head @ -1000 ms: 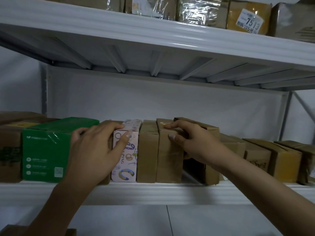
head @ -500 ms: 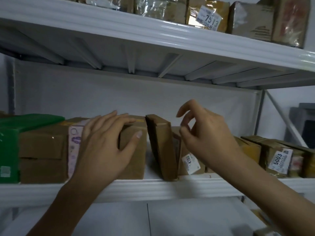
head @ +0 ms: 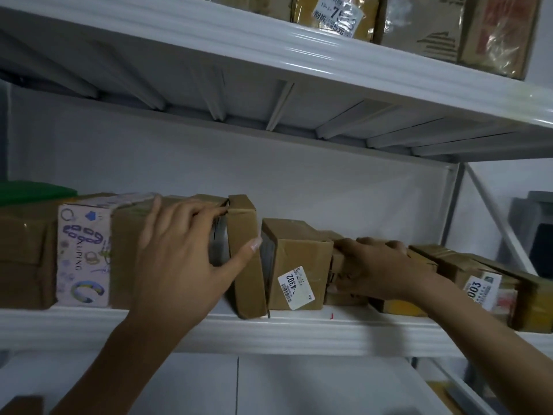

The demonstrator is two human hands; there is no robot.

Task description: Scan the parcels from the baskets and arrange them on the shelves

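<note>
Along the front edge of the white metal middle shelf [head: 299, 327] stands a row of parcels; I can tell nine apart, some half hidden. From the left end: a plain brown cardboard box [head: 24, 253], a green box [head: 33, 190] of which only the top shows, a white carton printed with purple rings [head: 83, 256], a wide brown carton [head: 125, 241], a narrow brown box that leans left [head: 245, 259], and a squat brown box with a white "4302" label [head: 299, 265]. Then come a low brown parcel [head: 341, 271], a yellowish box [head: 395, 307] and a taped brown box with a label ending "003" [head: 484, 283] near the right end.

Two hands are up at the row. The left hand [head: 179, 256] lies spread over the wide brown carton, fingers nearly straight across its top, thumb stretched out against the front of the leaning box; it clasps nothing. The right hand [head: 374, 265] has its fingers curled over the top of the low brown parcel and grips it, just beside the "4302" box. That forearm crosses in front of the yellowish box and hides part of it.

Overhead, the white upper shelf [head: 209, 34] carries three plastic-wrapped brown parcels [head: 419, 25] at its right end. A grey diagonal brace [head: 493, 220] runs down behind the right corner.
</note>
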